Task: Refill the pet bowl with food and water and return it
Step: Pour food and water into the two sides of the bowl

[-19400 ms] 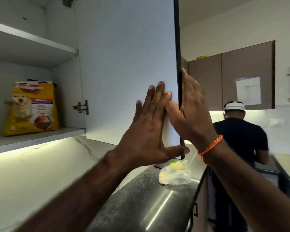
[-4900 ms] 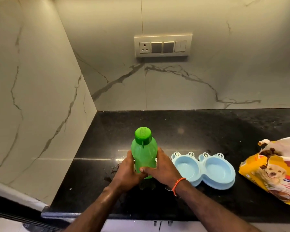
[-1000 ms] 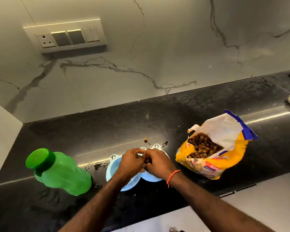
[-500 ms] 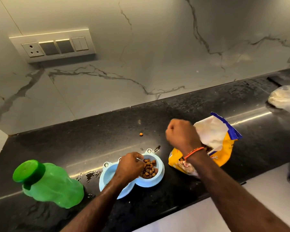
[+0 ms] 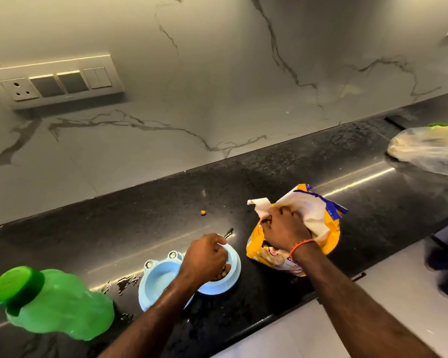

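Note:
A light blue double pet bowl [image 5: 157, 281] sits near the front edge of the black counter [image 5: 145, 218]. My left hand [image 5: 206, 257] rests curled over its right cup, fingers on the rim; brown kibble shows under the hand. The left cup holds no kibble. My right hand [image 5: 282, 229] is inside the open mouth of the yellow pet food bag [image 5: 318, 223], fingers closed among the kibble. A green water bottle [image 5: 55, 303] with its cap on stands at the left.
One loose kibble piece [image 5: 203, 212] lies on the counter behind the bowl. Water drops [image 5: 122, 282] sit left of the bowl. A clear plastic bag [image 5: 429, 151] lies at the far right. A switch panel [image 5: 55, 82] is on the marble wall.
My right hand has dropped from above the bag into its opening. My left hand has stayed on the bowl's right cup. The view has shifted slightly to the right.

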